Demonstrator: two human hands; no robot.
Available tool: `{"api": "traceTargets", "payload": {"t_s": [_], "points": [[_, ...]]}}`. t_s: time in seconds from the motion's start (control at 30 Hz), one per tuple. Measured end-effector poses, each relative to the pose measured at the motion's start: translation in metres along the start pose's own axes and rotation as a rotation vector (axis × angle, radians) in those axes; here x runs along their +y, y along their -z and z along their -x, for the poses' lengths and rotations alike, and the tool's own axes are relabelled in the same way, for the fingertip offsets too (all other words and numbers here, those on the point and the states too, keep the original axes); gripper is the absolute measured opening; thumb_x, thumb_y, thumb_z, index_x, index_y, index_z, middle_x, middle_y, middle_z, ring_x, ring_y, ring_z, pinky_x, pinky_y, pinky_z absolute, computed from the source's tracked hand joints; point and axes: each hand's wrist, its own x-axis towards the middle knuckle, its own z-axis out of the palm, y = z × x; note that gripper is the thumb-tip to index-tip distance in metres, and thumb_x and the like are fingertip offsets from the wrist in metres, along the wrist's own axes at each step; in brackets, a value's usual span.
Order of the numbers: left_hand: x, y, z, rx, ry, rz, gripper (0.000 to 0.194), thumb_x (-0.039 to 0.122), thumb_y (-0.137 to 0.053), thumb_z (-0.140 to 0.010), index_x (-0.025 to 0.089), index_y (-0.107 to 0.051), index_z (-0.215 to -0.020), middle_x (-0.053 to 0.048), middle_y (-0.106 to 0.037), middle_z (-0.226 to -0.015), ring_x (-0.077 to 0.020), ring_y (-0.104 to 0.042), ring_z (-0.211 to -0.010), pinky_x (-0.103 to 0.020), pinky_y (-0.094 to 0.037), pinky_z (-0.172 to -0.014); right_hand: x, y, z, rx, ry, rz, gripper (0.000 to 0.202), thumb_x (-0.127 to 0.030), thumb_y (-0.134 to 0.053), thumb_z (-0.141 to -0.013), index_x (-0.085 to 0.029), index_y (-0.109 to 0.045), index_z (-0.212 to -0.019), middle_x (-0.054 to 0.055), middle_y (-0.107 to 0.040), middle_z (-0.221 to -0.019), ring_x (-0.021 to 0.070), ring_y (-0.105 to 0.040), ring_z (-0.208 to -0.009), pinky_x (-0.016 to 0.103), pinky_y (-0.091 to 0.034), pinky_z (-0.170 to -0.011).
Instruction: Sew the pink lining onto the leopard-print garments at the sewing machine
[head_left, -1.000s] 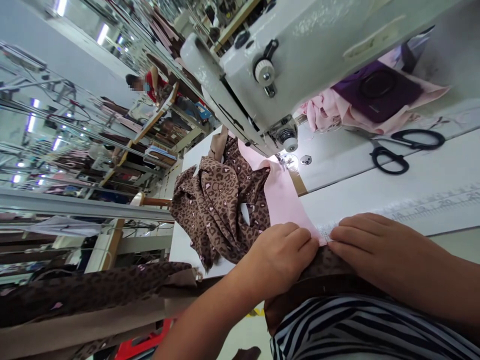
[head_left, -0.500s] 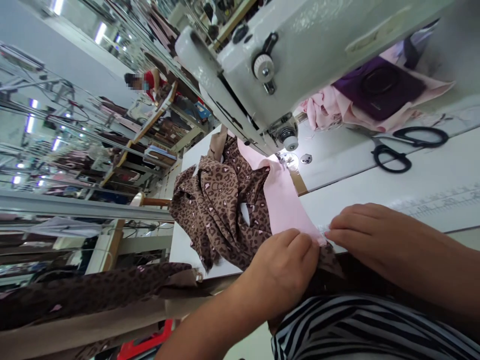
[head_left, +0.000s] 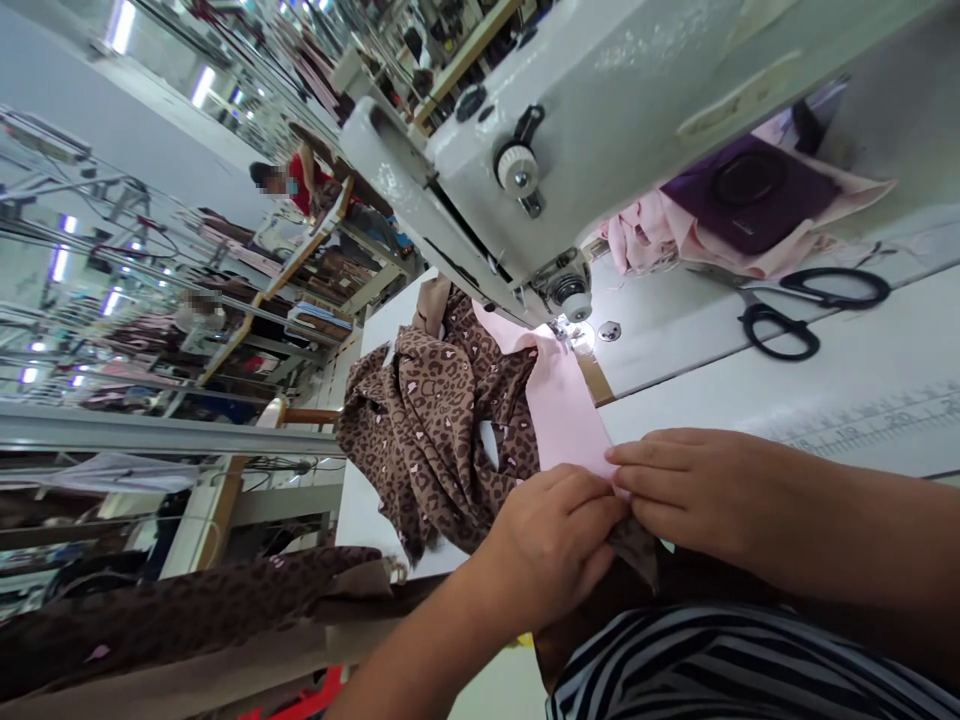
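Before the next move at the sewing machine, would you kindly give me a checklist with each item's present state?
1. Left hand gripping the near end of the pink strip: ok.
2. Right hand at the same end, fingertips by its edge: ok.
3. Fingers away from the needle area of the sewing machine: ok.
4. Pink strip flat all along: not ok, it buckles beside the needle area.
5. Scissors apart from the strip: ok.
6. Needle down in the cloth: cannot tell.

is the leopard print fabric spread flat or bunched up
Bunched up: the leopard print fabric lies in loose, overlapping folds and creases on the white table.
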Motion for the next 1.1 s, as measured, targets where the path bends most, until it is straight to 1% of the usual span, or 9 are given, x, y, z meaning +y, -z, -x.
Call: {"api": "traceTargets", "payload": {"t_s": [0.07,0.13,0.2,0.33,0.47,0.6,0.83,1.0,1.1], "points": [[-0.004,0.011,-0.008,-0.113,-0.011,0.101,0.016,0.022,-0.055,-0.1,0.016,-0.069,-0.103,-0.01,-0.074,-0.098,-0.0203,-0.071,-0.095,-0.032,-0.061,-0.088,0.0,-0.003,0.0,0.004,-0.007,-0.037,0.024,-0.01,-0.048,-0.1,-0.014,-0.072,-0.102,0.009,-0.074,-0.108,0.0223,-0.064,-0.11,0.038,-0.051,-0.105],[-0.013,0.023,-0.017,-0.174,-0.013,0.201,0.018,0.025,-0.054,-0.103,0.017,-0.07,-0.099,-0.009,-0.075,-0.098,-0.0186,-0.072,-0.096,-0.029,-0.06,-0.091,0.0,-0.003,-0.002,-0.016,-0.02,-0.058,0.022,-0.009,-0.05,-0.098,-0.016,-0.071,-0.098,0.006,-0.075,-0.1,0.0217,-0.067,-0.101,0.037,-0.053,-0.102],[-0.029,0.031,-0.024,-0.097,0.04,0.143,0.022,0.019,-0.048,-0.104,0.016,-0.069,-0.103,-0.009,-0.076,-0.101,-0.018,-0.072,-0.1,-0.029,-0.059,-0.095,-0.001,-0.002,-0.005,-0.036,-0.024,-0.038,0.022,-0.006,-0.051,-0.095,-0.018,-0.07,-0.092,0.005,-0.074,-0.093,0.0208,-0.068,-0.09,0.037,-0.055,-0.095],[-0.07,0.027,-0.026,0.153,0.118,-0.239,0.031,0.006,-0.042,-0.1,0.015,-0.066,-0.116,-0.013,-0.071,-0.12,-0.021,-0.068,-0.117,-0.037,-0.058,-0.103,-0.002,0.0,-0.009,-0.03,-0.022,0.014,0.023,-0.003,-0.052,-0.091,-0.017,-0.07,-0.093,0.007,-0.075,-0.094,0.0205,-0.069,-0.091,0.036,-0.055,-0.095],[-0.093,0.019,-0.02,0.17,0.006,-0.437,0.039,0.006,-0.042,-0.101,0.021,-0.063,-0.13,-0.013,-0.067,-0.133,-0.0224,-0.066,-0.124,-0.036,-0.06,-0.098,-0.003,0.0,-0.007,0.01,-0.029,0.025,0.024,-0.002,-0.053,-0.09,-0.017,-0.071,-0.094,0.006,-0.076,-0.096,0.0212,-0.07,-0.099,0.035,-0.052,-0.103],[-0.094,0.021,-0.014,0.075,-0.015,-0.494,0.045,0.009,-0.046,-0.1,0.028,-0.06,-0.139,-0.012,-0.064,-0.143,-0.0194,-0.074,-0.109,-0.027,-0.064,-0.084,-0.003,0.0,-0.006,0.002,-0.04,0.018,0.028,0.0,-0.051,-0.089,-0.016,-0.072,-0.097,0.006,-0.077,-0.098,0.0212,-0.07,-0.104,0.036,-0.053,-0.103],[-0.095,0.026,-0.015,0.068,-0.075,-0.316,0.053,-0.003,-0.037,-0.094,0.021,-0.059,-0.135,-0.011,-0.065,-0.141,-0.0172,-0.063,-0.132,-0.032,-0.056,-0.107,-0.003,-0.001,-0.006,-0.002,-0.06,0.0,0.029,0.0,-0.05,-0.089,-0.018,-0.072,-0.096,0.006,-0.077,-0.1,0.0214,-0.071,-0.104,0.035,-0.055,-0.1],[-0.089,0.026,-0.025,0.274,0.097,-0.296,0.025,0.009,-0.049,-0.098,0.016,-0.062,-0.118,-0.012,-0.072,-0.118,-0.0192,-0.07,-0.114,-0.034,-0.06,-0.098,-0.005,0.001,-0.006,0.011,-0.06,0.003,0.029,0.001,-0.052,-0.088,-0.018,-0.072,-0.098,0.004,-0.077,-0.1,0.0207,-0.071,-0.105,0.034,-0.055,-0.1],[-0.08,0.028,-0.031,0.245,0.167,-0.253,0.011,0.018,-0.057,-0.097,0.017,-0.065,-0.103,-0.013,-0.071,-0.118,-0.0223,-0.069,-0.112,-0.037,-0.06,-0.096,-0.006,0.001,-0.006,0.014,-0.064,0.015,0.027,0.0,-0.054,-0.088,-0.018,-0.072,-0.097,0.004,-0.078,-0.102,0.02,-0.071,-0.105,0.033,-0.055,-0.099]]}}
